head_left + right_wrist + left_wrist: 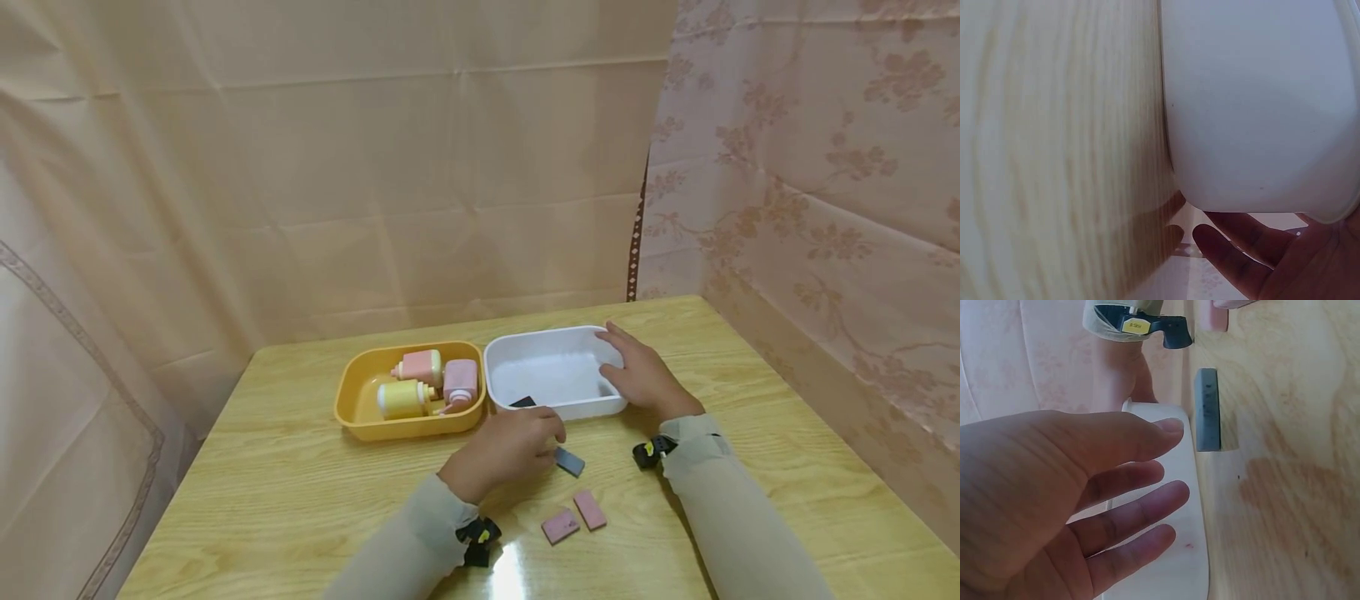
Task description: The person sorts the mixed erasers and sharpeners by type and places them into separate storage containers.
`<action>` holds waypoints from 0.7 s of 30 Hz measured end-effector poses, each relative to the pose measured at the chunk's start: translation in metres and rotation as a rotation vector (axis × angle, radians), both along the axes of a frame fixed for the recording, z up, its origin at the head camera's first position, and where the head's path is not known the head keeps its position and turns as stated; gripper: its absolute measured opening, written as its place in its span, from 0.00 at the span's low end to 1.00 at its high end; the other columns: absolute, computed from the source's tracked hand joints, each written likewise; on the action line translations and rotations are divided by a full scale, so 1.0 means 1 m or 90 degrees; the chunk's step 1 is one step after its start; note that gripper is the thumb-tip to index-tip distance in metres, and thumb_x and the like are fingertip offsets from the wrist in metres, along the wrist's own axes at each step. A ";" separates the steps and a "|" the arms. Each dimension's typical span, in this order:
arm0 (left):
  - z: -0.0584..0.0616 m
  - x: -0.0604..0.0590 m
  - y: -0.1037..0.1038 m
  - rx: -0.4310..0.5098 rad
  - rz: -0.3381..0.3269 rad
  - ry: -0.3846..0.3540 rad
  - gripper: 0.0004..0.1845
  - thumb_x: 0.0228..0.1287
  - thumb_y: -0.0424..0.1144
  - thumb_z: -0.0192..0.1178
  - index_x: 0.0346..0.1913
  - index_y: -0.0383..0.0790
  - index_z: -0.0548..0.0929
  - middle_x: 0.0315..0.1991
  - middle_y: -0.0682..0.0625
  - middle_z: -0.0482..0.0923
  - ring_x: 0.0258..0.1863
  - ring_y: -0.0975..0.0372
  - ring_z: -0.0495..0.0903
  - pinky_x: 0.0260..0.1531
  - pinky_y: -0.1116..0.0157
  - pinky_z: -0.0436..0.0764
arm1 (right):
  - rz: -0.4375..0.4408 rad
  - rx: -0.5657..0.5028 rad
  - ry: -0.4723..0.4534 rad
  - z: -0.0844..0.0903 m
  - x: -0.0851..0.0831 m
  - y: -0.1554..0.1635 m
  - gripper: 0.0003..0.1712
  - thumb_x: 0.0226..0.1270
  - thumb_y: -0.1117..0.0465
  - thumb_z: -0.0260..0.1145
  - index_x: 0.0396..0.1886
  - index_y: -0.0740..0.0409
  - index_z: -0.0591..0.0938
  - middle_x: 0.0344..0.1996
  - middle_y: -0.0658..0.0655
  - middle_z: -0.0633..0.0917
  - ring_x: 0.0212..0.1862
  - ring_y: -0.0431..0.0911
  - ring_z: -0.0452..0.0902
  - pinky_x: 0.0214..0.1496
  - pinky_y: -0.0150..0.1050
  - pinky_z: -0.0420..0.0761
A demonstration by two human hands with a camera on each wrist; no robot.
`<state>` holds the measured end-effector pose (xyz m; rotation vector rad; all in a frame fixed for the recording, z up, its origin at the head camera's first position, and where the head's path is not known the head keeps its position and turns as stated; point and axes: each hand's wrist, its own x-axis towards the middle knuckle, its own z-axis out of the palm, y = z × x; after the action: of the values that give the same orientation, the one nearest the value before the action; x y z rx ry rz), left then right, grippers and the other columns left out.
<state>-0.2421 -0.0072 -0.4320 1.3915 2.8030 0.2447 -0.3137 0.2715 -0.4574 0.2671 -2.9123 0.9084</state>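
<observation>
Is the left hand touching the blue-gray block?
Apart. The left wrist view shows a clear gap between the left hand and the blue-gray block.

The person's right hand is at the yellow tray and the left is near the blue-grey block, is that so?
Not quite: the head view shows the right hand at the white tray. The left hand is indeed near the blue-grey block.

Only a part of the flat black piece (524,402) shows above the near rim of the white plastic rectangular tray (592,407). The small marks on the grey-blue rectangular block (1208,412) are too blurred for reading. 2 pink rectangular blocks (1215,315) are cut by the left wrist view's top edge. The right hand (1310,259) is cut by its own view's right edge.
</observation>
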 end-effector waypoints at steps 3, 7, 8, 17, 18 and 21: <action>-0.002 -0.001 0.001 0.000 -0.013 0.001 0.10 0.65 0.42 0.70 0.48 0.53 0.88 0.50 0.62 0.84 0.41 0.71 0.81 0.40 0.72 0.79 | -0.001 -0.001 0.000 0.000 0.000 0.001 0.36 0.75 0.57 0.59 0.81 0.54 0.63 0.84 0.61 0.52 0.81 0.67 0.51 0.77 0.68 0.55; -0.005 -0.002 0.002 -0.002 -0.028 0.009 0.09 0.64 0.40 0.71 0.46 0.54 0.88 0.48 0.63 0.83 0.41 0.71 0.80 0.41 0.73 0.79 | -0.002 -0.002 -0.002 -0.001 -0.001 0.001 0.37 0.75 0.56 0.59 0.81 0.53 0.63 0.84 0.61 0.52 0.81 0.66 0.50 0.77 0.68 0.55; -0.005 -0.002 0.002 -0.004 -0.032 0.015 0.09 0.64 0.40 0.71 0.46 0.54 0.88 0.47 0.63 0.83 0.42 0.71 0.79 0.42 0.73 0.79 | -0.003 -0.003 -0.003 -0.001 -0.001 0.002 0.37 0.75 0.56 0.59 0.81 0.53 0.63 0.84 0.61 0.52 0.82 0.65 0.50 0.78 0.67 0.54; -0.005 0.000 0.004 -0.011 -0.052 0.052 0.07 0.61 0.40 0.72 0.41 0.54 0.88 0.38 0.64 0.82 0.38 0.71 0.79 0.40 0.71 0.78 | -0.004 -0.003 -0.010 -0.002 -0.002 0.002 0.37 0.75 0.56 0.59 0.81 0.53 0.62 0.84 0.59 0.51 0.82 0.65 0.50 0.78 0.67 0.53; -0.005 0.001 0.004 -0.011 -0.054 0.057 0.07 0.61 0.40 0.72 0.41 0.54 0.88 0.38 0.64 0.82 0.37 0.70 0.79 0.39 0.71 0.78 | -0.004 -0.002 -0.010 -0.002 -0.002 0.002 0.37 0.75 0.56 0.59 0.81 0.53 0.62 0.84 0.59 0.51 0.82 0.65 0.50 0.78 0.67 0.53; -0.006 0.001 0.004 -0.013 -0.056 0.064 0.07 0.61 0.41 0.73 0.40 0.54 0.88 0.37 0.64 0.82 0.36 0.70 0.79 0.39 0.71 0.77 | -0.004 -0.001 -0.009 -0.001 -0.002 0.001 0.37 0.76 0.57 0.59 0.81 0.54 0.63 0.84 0.60 0.52 0.82 0.66 0.50 0.78 0.67 0.53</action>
<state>-0.2410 -0.0028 -0.4378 1.5599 2.8039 0.1491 -0.3152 0.2727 -0.4584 0.2524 -2.9231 0.9163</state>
